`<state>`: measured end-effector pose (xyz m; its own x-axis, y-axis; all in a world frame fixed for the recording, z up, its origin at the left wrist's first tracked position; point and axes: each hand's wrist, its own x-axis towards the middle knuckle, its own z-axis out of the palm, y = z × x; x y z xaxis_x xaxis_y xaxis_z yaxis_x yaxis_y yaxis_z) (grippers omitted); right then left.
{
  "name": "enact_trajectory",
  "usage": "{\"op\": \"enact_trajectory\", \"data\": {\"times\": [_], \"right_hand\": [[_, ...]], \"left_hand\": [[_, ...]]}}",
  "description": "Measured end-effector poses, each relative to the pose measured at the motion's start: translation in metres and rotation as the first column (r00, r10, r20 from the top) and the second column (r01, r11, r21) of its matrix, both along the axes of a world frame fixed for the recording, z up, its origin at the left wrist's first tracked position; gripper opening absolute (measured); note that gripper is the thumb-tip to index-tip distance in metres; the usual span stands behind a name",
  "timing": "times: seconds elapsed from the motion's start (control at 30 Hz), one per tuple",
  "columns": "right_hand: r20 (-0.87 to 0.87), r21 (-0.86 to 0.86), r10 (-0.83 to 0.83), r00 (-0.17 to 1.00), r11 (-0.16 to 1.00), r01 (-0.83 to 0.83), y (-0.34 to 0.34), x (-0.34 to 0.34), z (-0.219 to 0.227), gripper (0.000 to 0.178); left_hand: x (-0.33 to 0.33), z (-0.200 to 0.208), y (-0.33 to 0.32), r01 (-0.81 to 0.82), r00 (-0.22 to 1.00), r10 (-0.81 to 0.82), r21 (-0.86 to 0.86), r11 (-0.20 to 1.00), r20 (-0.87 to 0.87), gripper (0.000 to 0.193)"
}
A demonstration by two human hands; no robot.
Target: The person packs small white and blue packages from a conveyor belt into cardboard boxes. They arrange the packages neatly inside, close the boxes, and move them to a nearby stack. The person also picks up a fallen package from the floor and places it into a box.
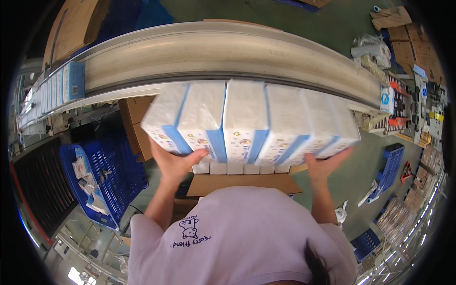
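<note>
A row of several white tissue packs (247, 111) with blue stripes and small coloured prints is held up between my two hands, in front of the conveyor. My left hand (172, 162) presses against the row's left end, its thumb across the near face of the packs. At the right end, my right hand (326, 164) grips the last packs, thumb on the near face too. Beneath the row, an open cardboard box (242, 184) shows white packs (236, 168) lined up inside; its lower part is hidden by my body.
A conveyor (223, 54) runs across the far side, with more packs (66, 85) standing at its left end. On the left is a blue plastic basket (111, 183) holding loose wrappers. A blue crate (388, 168) lies on the floor at right, near machinery (403, 104).
</note>
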<state>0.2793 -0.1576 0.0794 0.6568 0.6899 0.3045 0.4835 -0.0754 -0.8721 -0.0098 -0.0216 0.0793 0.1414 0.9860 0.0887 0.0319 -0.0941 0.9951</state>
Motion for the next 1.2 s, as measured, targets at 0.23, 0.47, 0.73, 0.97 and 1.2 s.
{"op": "enact_trajectory", "data": {"times": [0.23,0.47,0.73,0.97,1.2], "right_hand": [[-0.211,-0.731,0.095,0.973,0.645,-0.221,0.018,0.019,-0.043,0.091],[0.23,-0.873,0.809,0.541,0.417,-0.253,0.022,0.001,-0.006,0.091],[-0.182,-0.86,0.702,0.689,0.226,-0.458,0.104,0.048,-0.039,0.081],[0.344,-0.777,0.383,0.857,0.629,0.031,0.051,0.004,-0.061,0.054],[0.115,-0.691,0.039,0.993,0.721,0.052,0.012,0.037,-0.082,0.051]], "left_hand": [[0.023,-0.057,0.025,0.084,0.571,-0.407,-0.442,0.893,-0.713,0.089],[0.047,-0.018,0.017,0.688,0.117,-0.353,-0.18,0.703,-0.928,0.103],[0.074,-0.055,0.097,0.595,0.014,-0.759,-0.605,0.53,-0.651,0.082],[0.064,-0.077,0.002,0.292,0.448,-0.024,0.121,0.949,-0.894,0.049],[-0.005,-0.113,0.021,0.063,0.719,-0.076,-0.045,0.997,-0.691,0.019]]}}
